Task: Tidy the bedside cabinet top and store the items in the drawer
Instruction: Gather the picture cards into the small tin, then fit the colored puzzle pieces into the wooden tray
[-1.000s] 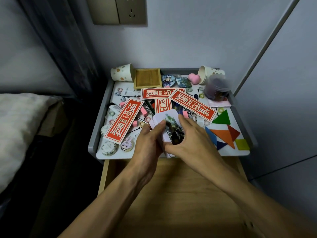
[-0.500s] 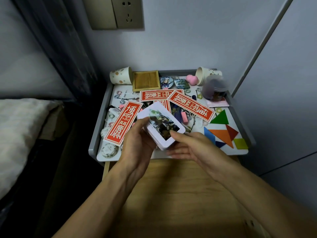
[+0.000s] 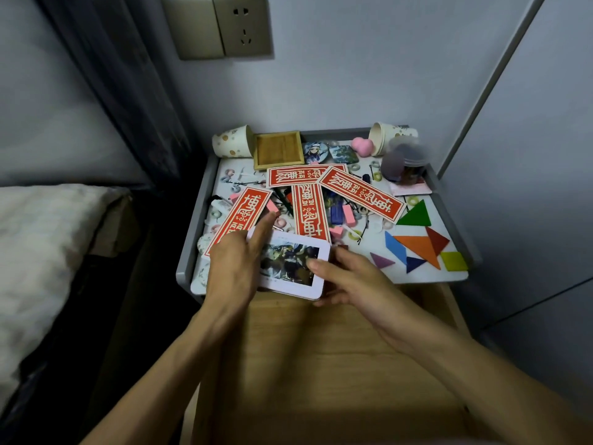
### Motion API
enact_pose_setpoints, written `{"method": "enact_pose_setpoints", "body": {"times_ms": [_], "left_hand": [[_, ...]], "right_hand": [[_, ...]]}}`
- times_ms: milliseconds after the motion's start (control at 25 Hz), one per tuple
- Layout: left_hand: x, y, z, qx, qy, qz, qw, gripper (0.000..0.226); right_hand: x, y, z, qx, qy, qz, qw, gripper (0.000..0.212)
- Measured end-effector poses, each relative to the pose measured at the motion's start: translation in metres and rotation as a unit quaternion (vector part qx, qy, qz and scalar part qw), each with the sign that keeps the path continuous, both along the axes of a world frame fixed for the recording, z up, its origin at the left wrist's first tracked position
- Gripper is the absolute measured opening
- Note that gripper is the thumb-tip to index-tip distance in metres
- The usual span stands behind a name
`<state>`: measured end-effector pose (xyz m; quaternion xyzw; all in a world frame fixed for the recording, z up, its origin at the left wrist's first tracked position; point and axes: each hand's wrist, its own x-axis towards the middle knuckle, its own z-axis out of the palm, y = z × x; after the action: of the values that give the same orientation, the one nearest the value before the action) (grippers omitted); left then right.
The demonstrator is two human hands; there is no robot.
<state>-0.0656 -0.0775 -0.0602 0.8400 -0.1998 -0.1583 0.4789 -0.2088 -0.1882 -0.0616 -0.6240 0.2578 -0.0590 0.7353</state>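
Item under handling: a stack of picture cards (image 3: 290,264), white-bordered with a dark illustration on the top face. It is held level in the air above the front edge of the cabinet top (image 3: 192,232), partly over the open wooden drawer (image 3: 321,364).

Left hand (image 3: 236,268): back toward the camera, covering the stack's left end. Its forefinger lies straight out past the far-left corner, and the thumb is hidden beneath. The hand has hold of that end.

Right hand (image 3: 353,281): thumb pressed on the top card near its right side, fingers (image 3: 330,298) curled under the right edge. The stack is pinched between them.

On the cabinet top:
- Four red paper strips (image 3: 309,213) with printed characters lie spread and overlapping across the middle, over small pink blocks (image 3: 348,215) and hairpins.
- Coloured tangram pieces (image 3: 417,248) sit flat at the right front, several touching.
- Along the back lie a paper cup (image 3: 232,145) on its side at the left and a square wooden tray (image 3: 278,150) just beside it. Further right are two picture badges (image 3: 316,152), a pink heart-shaped object (image 3: 362,146) and a second cup (image 3: 390,138) on its side.
- A clear plastic jar (image 3: 406,162) stands upright at the right rear; it is blurred.

Surroundings: a wall socket (image 3: 244,25) above, a bed (image 3: 38,245) to the left.
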Motion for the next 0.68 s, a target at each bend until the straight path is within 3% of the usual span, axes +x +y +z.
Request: {"method": "enact_pose_setpoints", "body": {"times_ms": [160, 280, 520, 680], "left_hand": [[-0.003, 0.013, -0.006, -0.007, 0.003, -0.018, 1.000, 0.061], [-0.008, 0.025, -0.003, -0.017, 0.083, -0.072, 0.994, 0.077], [-0.006, 0.061, 0.031, 0.065, 0.187, -0.205, 0.959, 0.049], [-0.011, 0.086, 0.034, 0.077, 0.214, -0.166, 0.959, 0.047]], "right_hand": [[-0.003, 0.013, 0.000, 0.009, -0.021, 0.002, 1.000, 0.032], [-0.008, 0.023, -0.001, 0.000, -0.004, 0.005, 1.000, 0.037], [-0.020, 0.029, 0.005, 0.041, 0.014, 0.037, 0.998, 0.032], [-0.020, 0.046, -0.003, 0.085, 0.042, 0.036, 0.995, 0.036]]}}
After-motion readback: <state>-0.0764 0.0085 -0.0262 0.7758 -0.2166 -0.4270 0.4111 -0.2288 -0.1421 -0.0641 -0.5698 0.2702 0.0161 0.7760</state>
